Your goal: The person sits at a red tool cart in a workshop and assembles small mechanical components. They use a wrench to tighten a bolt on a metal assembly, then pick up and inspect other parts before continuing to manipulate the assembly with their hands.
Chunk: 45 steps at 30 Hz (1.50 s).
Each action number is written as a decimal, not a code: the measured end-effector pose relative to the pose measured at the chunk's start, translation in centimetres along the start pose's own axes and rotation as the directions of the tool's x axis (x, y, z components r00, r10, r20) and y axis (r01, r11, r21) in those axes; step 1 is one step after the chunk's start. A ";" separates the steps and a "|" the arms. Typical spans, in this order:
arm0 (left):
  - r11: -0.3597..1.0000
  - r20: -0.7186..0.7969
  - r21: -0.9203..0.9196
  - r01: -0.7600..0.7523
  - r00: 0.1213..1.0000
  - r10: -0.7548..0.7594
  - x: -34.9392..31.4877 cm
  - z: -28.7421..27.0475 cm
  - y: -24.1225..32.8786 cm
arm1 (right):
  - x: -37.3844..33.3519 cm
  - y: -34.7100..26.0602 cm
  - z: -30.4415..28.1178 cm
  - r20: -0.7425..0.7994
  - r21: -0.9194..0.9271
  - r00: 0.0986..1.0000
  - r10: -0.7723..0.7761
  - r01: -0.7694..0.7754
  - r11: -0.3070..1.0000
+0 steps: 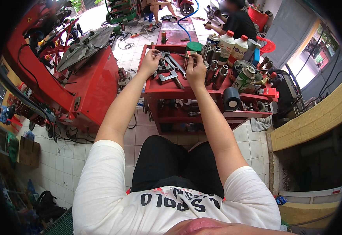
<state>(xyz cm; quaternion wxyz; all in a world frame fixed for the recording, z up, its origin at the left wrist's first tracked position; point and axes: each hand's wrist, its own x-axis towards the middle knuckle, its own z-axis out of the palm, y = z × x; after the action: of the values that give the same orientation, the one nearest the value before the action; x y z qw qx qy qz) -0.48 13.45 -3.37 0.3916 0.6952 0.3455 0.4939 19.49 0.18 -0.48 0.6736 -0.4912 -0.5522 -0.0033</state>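
Both my hands are over the top tray of a red tool cart (182, 93). My left hand (150, 64) is at the tray's left side, its fingertips drawn together; anything between them is too small to make out. My right hand (196, 71) is closed in a pinch near the tray's middle. A thin dark piece shows beside its fingertips, but its kind is unclear. Between the hands lie a hammer (168, 76) with a grey block head, and a long wrench (175, 62) among other metal tools. Several upright metal cylinders (220, 76) stand just right of my right hand.
White bottles with red caps (227, 45), a spray can (246, 77) and a dark cylinder (232, 99) crowd the cart's right side. A red machine (88, 90) stands left, cables on the tiled floor beneath it. Beyond the cart, a person in black (239, 27) sits.
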 end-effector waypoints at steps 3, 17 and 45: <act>0.998 -0.026 -0.057 0.007 1.000 -0.008 0.4 -0.2 -0.4 | 0.0 -0.1 0.0 0.011 0.007 1.000 0.006 -0.006 1.000; 0.929 -0.135 -0.346 0.132 0.973 -0.188 1.1 -1.0 -0.8 | -0.5 -0.6 0.0 0.114 0.086 0.993 -0.008 -0.002 0.996; 0.929 -0.141 -0.340 0.143 0.969 -0.201 1.0 -0.7 -0.6 | -0.4 -0.9 -0.2 0.352 -0.028 0.932 0.090 -0.086 0.996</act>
<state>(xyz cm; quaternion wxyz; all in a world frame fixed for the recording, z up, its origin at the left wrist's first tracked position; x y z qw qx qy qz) -0.97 14.75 -3.32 0.5121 0.5417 0.3512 0.5665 19.02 -0.65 -0.20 0.5601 -0.5122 -0.6415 0.1117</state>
